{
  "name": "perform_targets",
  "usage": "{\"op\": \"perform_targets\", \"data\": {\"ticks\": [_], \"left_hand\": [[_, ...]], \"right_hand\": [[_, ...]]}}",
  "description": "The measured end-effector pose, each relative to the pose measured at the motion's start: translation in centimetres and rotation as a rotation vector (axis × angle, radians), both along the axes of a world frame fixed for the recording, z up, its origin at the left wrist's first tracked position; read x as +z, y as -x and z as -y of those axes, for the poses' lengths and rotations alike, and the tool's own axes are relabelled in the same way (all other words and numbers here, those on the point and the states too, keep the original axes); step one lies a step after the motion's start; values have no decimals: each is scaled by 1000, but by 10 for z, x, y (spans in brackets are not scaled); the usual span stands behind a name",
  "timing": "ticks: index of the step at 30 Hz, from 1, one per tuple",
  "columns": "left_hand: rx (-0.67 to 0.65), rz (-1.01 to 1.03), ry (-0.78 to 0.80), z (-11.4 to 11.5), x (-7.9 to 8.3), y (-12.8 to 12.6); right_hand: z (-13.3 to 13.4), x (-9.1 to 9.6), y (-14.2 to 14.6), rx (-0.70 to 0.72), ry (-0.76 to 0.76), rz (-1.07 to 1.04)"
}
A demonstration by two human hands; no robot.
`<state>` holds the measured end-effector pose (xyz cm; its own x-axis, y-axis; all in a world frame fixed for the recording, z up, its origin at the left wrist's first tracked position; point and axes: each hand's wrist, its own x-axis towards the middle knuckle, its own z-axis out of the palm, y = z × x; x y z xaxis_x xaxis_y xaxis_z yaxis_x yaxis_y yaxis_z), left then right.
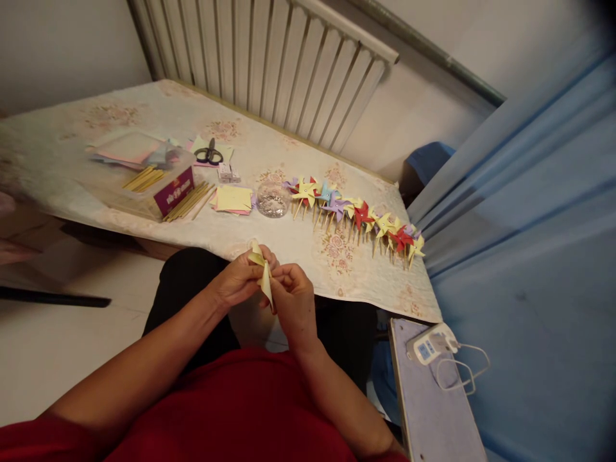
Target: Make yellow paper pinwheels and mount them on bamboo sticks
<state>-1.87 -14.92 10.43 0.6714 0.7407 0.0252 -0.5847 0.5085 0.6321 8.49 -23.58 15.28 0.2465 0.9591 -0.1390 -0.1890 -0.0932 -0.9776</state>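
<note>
Above my lap, just off the table's near edge, both hands pinch one yellow paper pinwheel [266, 287] seen nearly edge-on. My left hand [240, 277] grips its upper left side, fingers closed. Against its right side press the closed fingers of my right hand [293, 298]. Whether a pin or stick is in the fingers is hidden. Beyond the hands lie a stack of yellow paper squares [233, 199] and a round clear tub of small shiny pins [273, 201]. Finished-looking paper pinwheels [362, 216] on sticks, in red, yellow, purple and blue, line the table to the right.
A clear box [144, 192] with wooden sticks stands at the left, more sticks [190, 202] beside it. Black-handled scissors [208, 154] lie behind. The flowered tablecloth [289, 247] ends near my lap. A white corded device [432, 344] sits on a low stand at the right.
</note>
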Motion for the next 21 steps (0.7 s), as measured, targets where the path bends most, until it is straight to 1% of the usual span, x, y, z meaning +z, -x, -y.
{"op": "perform_targets", "data": {"ticks": [8,13,21], "left_hand": [[-11,-6,4,1,-1,1],[-89,-39,-36,0,-5,2],[-144,-73,-55,1,-3,2]], "right_hand": [[-2,-4,-2,-9,15,-12],[-4,-8,-4,-11,35,-46],[-8,-18,-7,-13,43,-81]]}}
